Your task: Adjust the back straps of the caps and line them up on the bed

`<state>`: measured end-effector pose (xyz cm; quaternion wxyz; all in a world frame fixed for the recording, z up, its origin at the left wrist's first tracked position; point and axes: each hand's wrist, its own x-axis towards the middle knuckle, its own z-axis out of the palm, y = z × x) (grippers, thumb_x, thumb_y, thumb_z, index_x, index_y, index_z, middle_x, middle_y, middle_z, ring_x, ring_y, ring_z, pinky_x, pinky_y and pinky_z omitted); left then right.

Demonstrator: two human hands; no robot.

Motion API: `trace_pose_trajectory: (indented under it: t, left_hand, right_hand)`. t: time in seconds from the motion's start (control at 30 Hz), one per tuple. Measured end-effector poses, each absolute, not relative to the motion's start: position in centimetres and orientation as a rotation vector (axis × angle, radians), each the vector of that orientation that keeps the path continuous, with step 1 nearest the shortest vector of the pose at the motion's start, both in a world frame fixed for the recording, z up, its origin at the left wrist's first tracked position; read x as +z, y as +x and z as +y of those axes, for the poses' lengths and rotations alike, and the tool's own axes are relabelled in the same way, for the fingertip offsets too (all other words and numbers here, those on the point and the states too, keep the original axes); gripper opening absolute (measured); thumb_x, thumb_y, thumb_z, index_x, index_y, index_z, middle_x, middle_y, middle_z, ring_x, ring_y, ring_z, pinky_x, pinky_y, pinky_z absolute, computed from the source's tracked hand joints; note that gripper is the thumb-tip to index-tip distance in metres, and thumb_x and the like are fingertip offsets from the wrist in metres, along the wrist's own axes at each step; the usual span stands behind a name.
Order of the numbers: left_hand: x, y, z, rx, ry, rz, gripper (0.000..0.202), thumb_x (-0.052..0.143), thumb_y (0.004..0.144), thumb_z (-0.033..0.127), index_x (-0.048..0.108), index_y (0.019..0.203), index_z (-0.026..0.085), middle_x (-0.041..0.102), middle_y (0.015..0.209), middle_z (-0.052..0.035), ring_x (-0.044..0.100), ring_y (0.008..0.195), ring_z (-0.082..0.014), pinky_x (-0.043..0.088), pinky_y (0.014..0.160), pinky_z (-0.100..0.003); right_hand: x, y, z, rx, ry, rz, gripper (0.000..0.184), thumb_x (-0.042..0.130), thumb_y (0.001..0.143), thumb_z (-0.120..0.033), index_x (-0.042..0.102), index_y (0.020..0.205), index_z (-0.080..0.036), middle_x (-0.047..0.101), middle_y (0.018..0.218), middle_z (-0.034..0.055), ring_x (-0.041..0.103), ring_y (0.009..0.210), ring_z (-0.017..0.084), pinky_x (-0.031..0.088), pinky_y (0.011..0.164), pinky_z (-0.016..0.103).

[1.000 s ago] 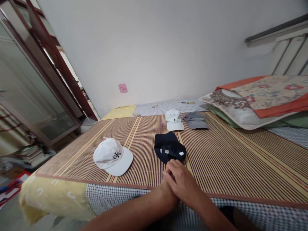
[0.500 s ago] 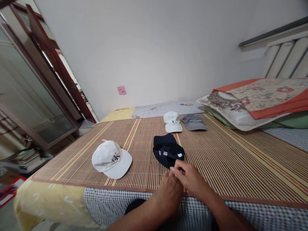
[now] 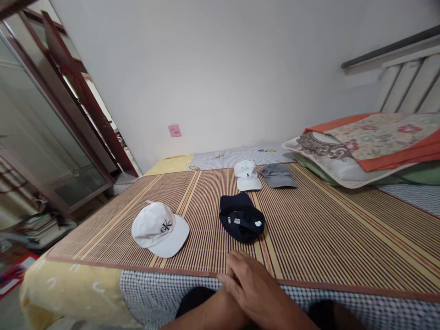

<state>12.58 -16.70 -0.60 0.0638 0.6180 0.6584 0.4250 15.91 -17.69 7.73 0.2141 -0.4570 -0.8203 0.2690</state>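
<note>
right hand [image 3: 256, 286] flat over left hand [image 3: 225, 299], bottom centre; left's grip hidden. Navy cap [image 3: 241, 223] just above. White cap [image 3: 160, 228], left, reads "CK".

1. Soft, even daylight fills the room, and the white wall [image 3: 240, 68] is bright without glare.
2. Shadows are faint, with only a thin one beneath the dark cap [image 3: 241, 223].
3. The wide lens tilts and bends the door frame [image 3: 74, 87] at the left edge.
4. The centre is sharp. The stacked books [image 3: 41, 224] at the far left look soft.
</note>
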Motion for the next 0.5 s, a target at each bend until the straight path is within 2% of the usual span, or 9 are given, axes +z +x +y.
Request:
trace_pose_trajectory:
  t: [0.13,0.3,0.5]
  left_hand:
    - [-0.2,14.0,-16.0,1.282,1.774,2.064,0.035,0.043,0.097,0.020,0.077,0.094,0.029,0.062,0.084,-0.0040,0.057,0.097,-0.0264,0.056,0.091,-0.045]
    - [-0.7,13.6,-17.0,1.328,1.628,2.196,0.028,0.047,0.097,0.024,0.074,0.090,0.027,0.058,0.078,-0.0028,0.057,0.090,-0.0247,0.058,0.087,-0.041]
    - [-0.9,12.5,-18.0,1.392,1.648,2.242,0.034,0.044,0.104,0.033,0.065,0.078,0.026,0.048,0.071,0.0001,0.053,0.078,-0.0200,0.059,0.084,-0.038]
  right_hand:
    - [6.6,16.9,-16.4,0.692,-1.326,-2.244,0.021,0.060,0.102,-0.025,0.049,0.084,-0.023,0.066,0.101,0.0071,0.063,0.099,0.027,0.047,0.087,0.042]
    - [7.2,16.1,-17.5,0.731,-1.282,-2.260,0.020,0.057,0.104,-0.030,0.050,0.087,-0.022,0.066,0.105,0.0101,0.063,0.101,0.028,0.049,0.089,0.044]
    - [8.7,15.3,-19.2,0.806,-1.170,-2.327,0.026,0.070,0.092,-0.022,0.047,0.080,-0.023,0.068,0.099,0.0060,0.063,0.100,0.028,0.047,0.090,0.044]
